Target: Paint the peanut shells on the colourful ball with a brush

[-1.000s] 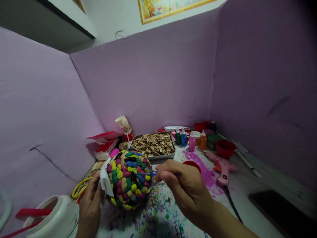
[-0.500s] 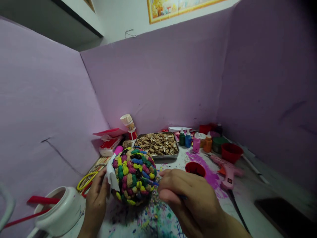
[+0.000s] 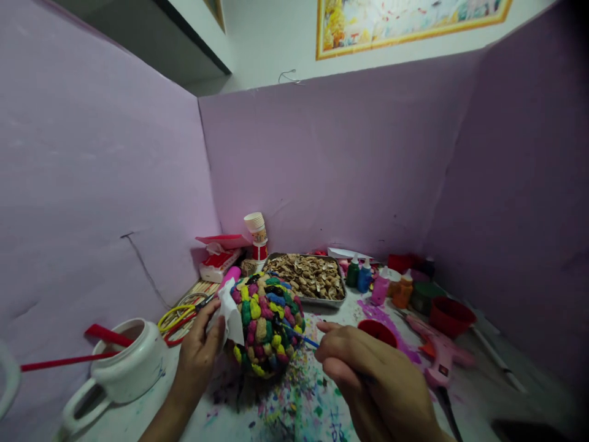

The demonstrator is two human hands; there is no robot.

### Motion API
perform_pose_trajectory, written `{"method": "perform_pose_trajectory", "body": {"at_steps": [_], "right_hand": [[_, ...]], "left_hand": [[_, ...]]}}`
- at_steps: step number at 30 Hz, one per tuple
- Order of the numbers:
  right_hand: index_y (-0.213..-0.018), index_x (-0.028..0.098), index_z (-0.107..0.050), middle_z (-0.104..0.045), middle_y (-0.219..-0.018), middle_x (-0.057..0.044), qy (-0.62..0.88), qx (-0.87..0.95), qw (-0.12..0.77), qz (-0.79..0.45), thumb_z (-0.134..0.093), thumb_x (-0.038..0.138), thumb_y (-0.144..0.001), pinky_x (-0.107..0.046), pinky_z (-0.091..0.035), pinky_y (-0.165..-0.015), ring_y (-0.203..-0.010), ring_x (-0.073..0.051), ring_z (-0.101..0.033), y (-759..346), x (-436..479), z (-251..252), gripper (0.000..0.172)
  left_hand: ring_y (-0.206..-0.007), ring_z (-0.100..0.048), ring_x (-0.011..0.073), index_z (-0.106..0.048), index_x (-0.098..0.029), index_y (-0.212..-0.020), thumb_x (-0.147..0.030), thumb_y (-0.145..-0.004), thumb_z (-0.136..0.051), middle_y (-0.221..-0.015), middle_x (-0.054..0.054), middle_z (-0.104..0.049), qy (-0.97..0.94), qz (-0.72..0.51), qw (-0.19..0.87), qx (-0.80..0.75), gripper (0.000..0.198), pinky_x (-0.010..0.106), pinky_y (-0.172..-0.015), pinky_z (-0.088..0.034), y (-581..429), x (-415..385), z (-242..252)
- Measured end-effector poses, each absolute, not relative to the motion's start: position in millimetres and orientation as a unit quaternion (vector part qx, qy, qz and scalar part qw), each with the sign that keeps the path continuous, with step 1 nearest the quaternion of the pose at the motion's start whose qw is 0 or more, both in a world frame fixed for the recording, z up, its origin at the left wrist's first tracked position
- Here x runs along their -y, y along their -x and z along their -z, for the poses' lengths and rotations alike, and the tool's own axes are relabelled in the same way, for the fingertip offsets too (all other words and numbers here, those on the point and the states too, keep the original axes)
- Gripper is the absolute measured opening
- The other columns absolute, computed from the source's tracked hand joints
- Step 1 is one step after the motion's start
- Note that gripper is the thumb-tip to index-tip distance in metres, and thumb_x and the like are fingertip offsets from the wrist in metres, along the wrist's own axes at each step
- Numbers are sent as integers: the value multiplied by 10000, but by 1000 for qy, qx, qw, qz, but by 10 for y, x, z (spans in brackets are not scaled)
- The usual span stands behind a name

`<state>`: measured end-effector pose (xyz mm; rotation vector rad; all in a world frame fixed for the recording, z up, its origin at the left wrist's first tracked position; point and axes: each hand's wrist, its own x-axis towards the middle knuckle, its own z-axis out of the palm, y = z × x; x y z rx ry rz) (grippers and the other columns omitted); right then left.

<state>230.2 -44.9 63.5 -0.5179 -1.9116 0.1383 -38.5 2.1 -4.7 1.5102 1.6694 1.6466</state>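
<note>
A round object (image 3: 263, 325) covered in peanut shells painted yellow, green, magenta, blue and black stands on the paint-spattered table; some shells are plain tan. At its left side, my left hand (image 3: 197, 350) pinches a white tissue (image 3: 231, 314) pressed against it. My right hand (image 3: 380, 374) is closed around a thin blue paintbrush (image 3: 304, 337), whose tip touches the shells on the right part of the round object. Just behind the right hand sits a red cup (image 3: 378, 331) with something dark inside.
A metal tray (image 3: 324, 302) of peanut shells lies behind. Paint bottles (image 3: 364, 277), a pink glue gun (image 3: 439, 353) and a red bowl (image 3: 452, 316) are at right. On the left are a white mug-like pot (image 3: 131, 368), scissors (image 3: 177, 316), a tissue box (image 3: 218, 264) and stacked paper cups (image 3: 256, 230).
The view has turned, so everything sits farther right or lower. My right hand has drawn back slightly from the round object, showing more of the brush. My left hand keeps the tissue against it.
</note>
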Motion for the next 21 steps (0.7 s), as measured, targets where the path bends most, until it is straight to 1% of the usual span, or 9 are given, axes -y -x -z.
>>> {"method": "perform_pose_trajectory", "body": {"at_steps": [2,6,10,12,14,16,17,21], "right_hand": [[-864,215,-582,-712,-744,-14,229,801,551,-47,-494,264,-1006,-271,-575,-893,-679,-133,-689,-2276,454,-614,174],[-877,225,-589,-718,-719,6,260,780,568,-27,-466,339,-1019,-257,-566,-914,-654,-125,-696,-2264,463,-584,219],[-864,215,-597,-718,-720,12,253,804,538,-25,-495,297,-1008,-230,-563,-900,-622,-109,-692,-2307,451,-617,195],[-872,217,-600,-718,-720,9,251,801,542,-30,-503,271,-1001,-227,-578,-846,-644,-121,-707,-2322,442,-638,169],[-884,224,-604,-714,-713,4,260,783,564,-38,-502,267,-996,-210,-588,-720,-682,-143,-724,-2326,433,-646,158],[-875,231,-615,-714,-711,1,273,764,582,-53,-496,268,-994,-191,-565,-605,-708,-155,-737,-2325,424,-642,172],[-858,231,-621,-714,-708,1,282,758,586,-61,-493,268,-993,-186,-552,-573,-709,-156,-739,-2324,421,-638,190],[-786,223,-638,-710,-665,4,321,736,592,-75,-482,282,-996,-181,-528,-530,-701,-154,-745,-2335,430,-630,267]], "left_hand": [[-1217,-572,295,-651,-181,-1115,-619,-759,-568,-1249,137,-662,-538,-581,171,-587,571,417,-1039,-433,381,-17,50],[-1246,-548,316,-648,-150,-1124,-655,-739,-559,-1292,170,-634,-528,-583,177,-592,641,442,-1063,-411,381,-16,60],[-1241,-552,315,-651,-150,-1121,-669,-738,-552,-1270,164,-647,-534,-582,174,-588,652,441,-1059,-416,384,-11,62],[-1234,-559,307,-650,-155,-1121,-665,-745,-550,-1261,156,-654,-539,-580,172,-586,642,429,-1053,-425,379,-5,57],[-1239,-558,302,-646,-157,-1129,-664,-751,-546,-1267,154,-653,-543,-578,173,-585,641,422,-1053,-427,373,-3,53],[-1245,-556,300,-647,-155,-1125,-671,-746,-545,-1271,161,-651,-543,-577,171,-586,649,418,-1055,-427,369,-7,50],[-1244,-558,301,-649,-154,-1120,-678,-742,-543,-1274,166,-648,-541,-577,169,-588,655,417,-1053,-429,368,-9,49],[-1249,-555,303,-648,-151,-1115,-681,-739,-539,-1299,178,-633,-540,-575,164,-592,659,422,-1053,-429,372,-15,38]]}}
